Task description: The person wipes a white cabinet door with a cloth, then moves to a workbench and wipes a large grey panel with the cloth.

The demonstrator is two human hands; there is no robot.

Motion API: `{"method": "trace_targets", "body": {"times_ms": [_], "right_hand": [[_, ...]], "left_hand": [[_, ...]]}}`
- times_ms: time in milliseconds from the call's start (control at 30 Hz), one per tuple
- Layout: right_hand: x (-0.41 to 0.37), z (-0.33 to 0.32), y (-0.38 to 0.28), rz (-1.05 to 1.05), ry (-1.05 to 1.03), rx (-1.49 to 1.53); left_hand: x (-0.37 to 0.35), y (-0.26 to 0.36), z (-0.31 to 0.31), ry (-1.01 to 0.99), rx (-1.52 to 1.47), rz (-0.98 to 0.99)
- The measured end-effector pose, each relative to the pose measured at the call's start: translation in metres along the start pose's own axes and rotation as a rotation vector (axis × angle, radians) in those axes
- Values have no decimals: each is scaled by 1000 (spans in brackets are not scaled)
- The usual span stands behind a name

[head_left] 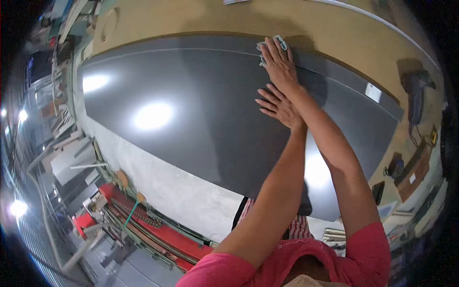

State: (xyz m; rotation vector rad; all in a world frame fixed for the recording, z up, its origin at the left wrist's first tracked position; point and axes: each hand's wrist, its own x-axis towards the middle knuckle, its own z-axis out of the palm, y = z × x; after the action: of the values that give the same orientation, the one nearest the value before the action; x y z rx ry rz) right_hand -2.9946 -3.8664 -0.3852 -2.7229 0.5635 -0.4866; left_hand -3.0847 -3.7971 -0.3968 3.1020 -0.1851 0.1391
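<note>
A large dark grey panel (205, 105) lies in front of me, with a raised strip along its far edge. My right hand (281, 67) reaches to that far edge and presses a light blue-green cloth (280, 41) against it; parts of the cloth stick out past the fingers. Just nearer to me, my left hand (283, 109) rests flat on the panel with its fingers spread, holding nothing. A small white label (373, 93) is on the strip to the right of my hands.
The panel lies on a tan work surface (143, 26). A dark power tool (417, 98) and a dark phone-like object (377, 192) are on the right. Red machinery (158, 234) with a chain stands below left, near stacked boards (71, 160).
</note>
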Motion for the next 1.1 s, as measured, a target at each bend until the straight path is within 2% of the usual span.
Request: {"method": "trace_targets", "body": {"times_ms": [33,100,267,333,367,433,467,533,567,633,733,867,900,933,967,1000,1033,1067,1100], "right_hand": [[11,7,-8,-52,-31,-21],[29,23,-16,-83,-86,-68],[58,22,-29,-67,-186,-88],[59,26,-24,-60,-214,-112],[57,27,-18,-69,-214,-132],[54,25,-17,-84,-197,-169],[53,22,-16,-62,-219,-178],[54,14,-18,10,-307,-218],[52,14,-18,9,-317,-235],[49,17,-9,-21,-302,-295],[50,15,-13,14,-335,-325],[52,6,-27,72,-379,-395],[51,7,-25,71,-382,-410],[51,9,-23,72,-386,-427],[52,11,-20,78,-387,-438],[51,13,-18,76,-375,-448],[48,13,-17,78,-367,-462],[46,12,-18,91,-373,-481],[47,12,-19,87,-376,-491]], "left_hand": [[0,0,1,14,7,-23],[-3,2,0,-134,84,-8],[-3,6,-21,-198,-151,-28],[8,5,-53,-655,-318,42],[2,1,-50,-647,-329,33],[-11,-2,-31,-417,-424,282],[-8,-13,-21,-402,-446,286],[-7,-30,0,-192,-515,682],[4,-46,2,-200,-534,677],[59,-105,1,-338,-675,655],[156,-209,8,-109,-557,458],[305,-387,36,164,-277,243],[340,-430,49,174,-206,128],[362,-471,43,55,309,239],[383,-492,24,-72,385,103],[411,-542,69,95,197,-82],[422,-552,58,103,49,-251],[427,-553,40,23,26,-343],[432,-559,50,79,76,-415]]}}
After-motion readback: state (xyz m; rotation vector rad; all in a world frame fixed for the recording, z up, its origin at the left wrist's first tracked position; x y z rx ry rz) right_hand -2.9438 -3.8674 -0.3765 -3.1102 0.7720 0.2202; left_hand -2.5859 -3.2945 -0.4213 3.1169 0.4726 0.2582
